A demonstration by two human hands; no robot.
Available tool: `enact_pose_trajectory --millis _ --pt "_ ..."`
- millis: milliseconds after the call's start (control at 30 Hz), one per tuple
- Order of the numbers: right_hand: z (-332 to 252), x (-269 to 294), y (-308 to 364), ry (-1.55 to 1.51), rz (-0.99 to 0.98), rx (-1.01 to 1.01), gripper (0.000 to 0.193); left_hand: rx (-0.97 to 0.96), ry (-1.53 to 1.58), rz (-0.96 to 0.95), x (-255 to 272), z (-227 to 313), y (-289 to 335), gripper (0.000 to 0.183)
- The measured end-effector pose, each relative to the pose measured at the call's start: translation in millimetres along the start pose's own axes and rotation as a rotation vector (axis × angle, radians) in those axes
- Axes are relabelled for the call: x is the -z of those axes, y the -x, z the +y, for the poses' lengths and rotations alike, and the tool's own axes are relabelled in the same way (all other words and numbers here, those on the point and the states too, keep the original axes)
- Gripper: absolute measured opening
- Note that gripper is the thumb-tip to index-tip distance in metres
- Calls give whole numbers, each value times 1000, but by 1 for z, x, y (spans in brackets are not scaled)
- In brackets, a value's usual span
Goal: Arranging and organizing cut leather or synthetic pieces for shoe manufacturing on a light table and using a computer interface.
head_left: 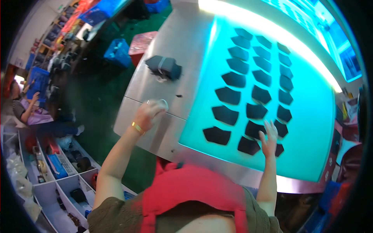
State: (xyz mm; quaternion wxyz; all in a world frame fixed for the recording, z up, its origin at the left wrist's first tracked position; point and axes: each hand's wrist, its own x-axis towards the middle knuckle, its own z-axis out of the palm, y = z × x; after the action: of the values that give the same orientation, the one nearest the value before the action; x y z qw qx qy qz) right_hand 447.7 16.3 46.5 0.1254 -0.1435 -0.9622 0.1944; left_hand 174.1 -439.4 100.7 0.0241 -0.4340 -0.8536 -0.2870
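Note:
My left hand (149,114) is over the bare metal part of the table, fingers pinched on a thin whitish loop (166,104), blurred, that looks like a band. Beyond it lies a stack of dark flat pieces (165,66) with a pale band around it. A small dark scrap (178,96) is to the right of that hand. My right hand (269,139) is open, fingers spread, over the near end of the rows of dark five-sided pieces (226,115). These pieces are laid out in three columns on the glowing turquoise surface (194,132). Whether the right hand touches one cannot be told.
A bright light strip (272,33) runs along the table's far side. On the left stand blue crates (116,52), a red bin with plastic film (142,44) and a divided white tray (46,190) of small goods. Another person (33,105) sits at the far left.

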Motion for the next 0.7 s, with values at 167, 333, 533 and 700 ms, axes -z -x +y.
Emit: enact_pose_trajectory --millis 167,333,533,700 --pt "-51 10 2 -344 74 -116 35 29 -143 23 31 -93 -141 36" --pt "-102 9 0 -331 -6 -29 26 211 -323 -720 12 -161 -200 109" --pt "-128 0 -4 -322 -25 61 15 105 -579 -639 17 -120 -190 102" --pt "-158 -31 -31 -372 -118 221 13 257 -305 -505 20 -125 -134 89"
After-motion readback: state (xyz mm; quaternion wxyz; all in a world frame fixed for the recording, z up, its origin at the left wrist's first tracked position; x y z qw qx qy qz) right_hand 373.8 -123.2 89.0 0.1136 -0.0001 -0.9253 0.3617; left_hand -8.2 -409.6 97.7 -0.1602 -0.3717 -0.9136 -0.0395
